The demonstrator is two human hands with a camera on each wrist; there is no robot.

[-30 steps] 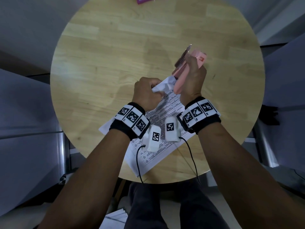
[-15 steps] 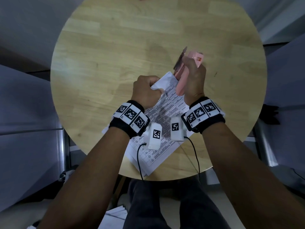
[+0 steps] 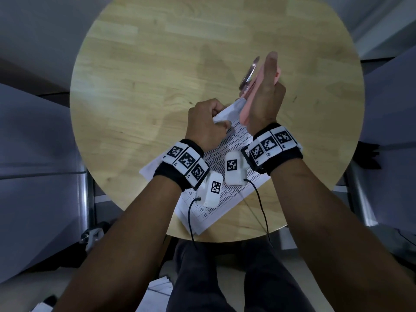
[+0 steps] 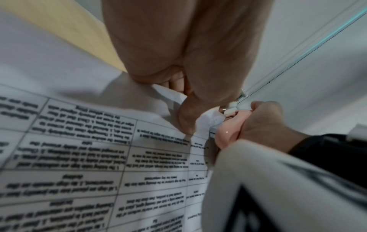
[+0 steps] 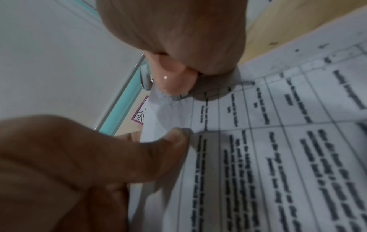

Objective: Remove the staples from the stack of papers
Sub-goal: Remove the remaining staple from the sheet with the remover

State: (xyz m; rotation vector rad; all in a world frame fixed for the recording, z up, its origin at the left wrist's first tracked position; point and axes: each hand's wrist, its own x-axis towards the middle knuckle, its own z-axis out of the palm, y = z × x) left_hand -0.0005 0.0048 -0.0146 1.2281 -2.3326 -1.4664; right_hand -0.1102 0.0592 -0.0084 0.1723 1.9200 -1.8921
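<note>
- Papers (image 3: 227, 174): printed sheets with a table of text, lying on the near part of a round wooden table (image 3: 139, 70), near edge overhanging the rim toward the person's lap.
- Far corner of the papers (image 3: 234, 106) lifted off the table, likely to expose the staple; no staple clearly visible.
- Left hand (image 3: 207, 124) on the left of that corner, fingers curled, thumb and fingertips pinching the sheet beside the corner, seemingly to steady it against a pull.
- Right hand (image 3: 265, 97) on the right of the corner, wrapped round a pink stapler (image 3: 247, 109), one finger stretched straight along its top, probably for aim.
- Stapler tilted steeply, rear end down at the raised corner, metal part (image 3: 248, 74) swung away from the pink body.
- Rear end touching the corner in the wrist views; judged to be prying at a staple there.
- Small pink-bordered card (image 5: 141, 113) beyond the papers, seen past the corner.
</note>
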